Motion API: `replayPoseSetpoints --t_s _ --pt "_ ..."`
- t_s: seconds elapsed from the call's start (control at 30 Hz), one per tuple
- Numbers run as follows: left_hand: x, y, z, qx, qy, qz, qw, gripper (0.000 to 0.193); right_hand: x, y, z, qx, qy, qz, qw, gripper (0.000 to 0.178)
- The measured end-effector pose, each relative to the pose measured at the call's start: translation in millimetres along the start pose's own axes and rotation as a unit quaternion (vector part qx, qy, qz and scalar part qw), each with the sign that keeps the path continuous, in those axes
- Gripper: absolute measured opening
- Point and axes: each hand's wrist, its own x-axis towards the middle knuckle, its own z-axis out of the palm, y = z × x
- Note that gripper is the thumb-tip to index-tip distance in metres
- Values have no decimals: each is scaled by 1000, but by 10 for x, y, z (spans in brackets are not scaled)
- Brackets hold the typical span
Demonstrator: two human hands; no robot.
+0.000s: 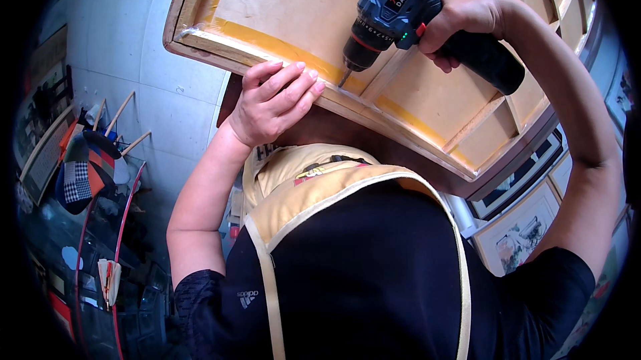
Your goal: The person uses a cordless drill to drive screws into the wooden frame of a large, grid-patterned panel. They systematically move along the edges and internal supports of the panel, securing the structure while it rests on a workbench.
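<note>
My right hand (461, 21) is wrapped round the grip of a dark blue and black cordless drill (394, 10) with red accents. The drill tilts down to the left, and its bit (344, 78) meets the near wooden strip of a large framed wooden panel (287, 10), close to my left fingertips. Small green lights show on the drill's side. My left hand (277, 100) lies over the panel's near edge, fingers stretched across the strip and thumb side hidden below. Whether a screw sits under the bit is too small to tell.
Wooden crossbars (387, 73) divide the panel, with yellow-orange bands along the strips. Framed pictures (521, 226) lean at the lower right. On the left are a pale tiled floor (127, 20), a patchwork cloth item (83, 173), wooden sticks (120, 112) and thin red-edged strips (127, 213).
</note>
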Motion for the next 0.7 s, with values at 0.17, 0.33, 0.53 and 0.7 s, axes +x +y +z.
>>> replayPoseSetpoints --t_s 0.17,0.33,0.53,0.7 --pt "-9 -12 -14 -1 2 1 1000 22 -81 76 104 9 19 -42 999 25" --pt "15 -11 -53 2 12 7 1000 24 -519 519 598 195 111 -132 966 48" --pt "30 -30 -130 2 -5 35 999 27 -854 1618 1963 468 320 -258 782 56" --pt "60 -72 -414 -72 -74 48 993 51 -513 1661 3091 608 330 -375 617 44"
